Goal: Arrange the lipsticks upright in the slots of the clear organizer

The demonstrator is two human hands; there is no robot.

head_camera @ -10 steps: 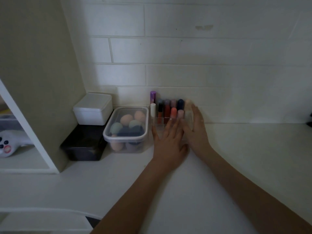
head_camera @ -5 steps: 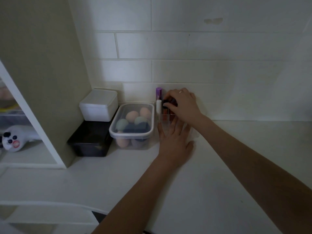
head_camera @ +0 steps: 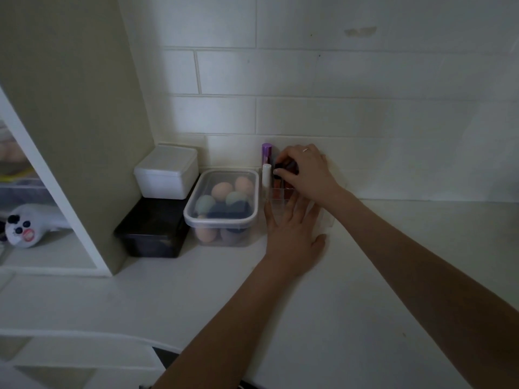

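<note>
You are looking at a white brick wall (head_camera: pixel 309 80) with a small mark high up on it. Below it is a white counter (head_camera: pixel 393 276). On your left stands a tall pale panel (head_camera: pixel 78 108), the side of a white shelf unit (head_camera: pixel 47 256). The light is dim, with a brighter patch on the wall near the corner.

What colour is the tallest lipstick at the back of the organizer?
Purple, shiny, clearest in the head view, left of the right hand.
</note>
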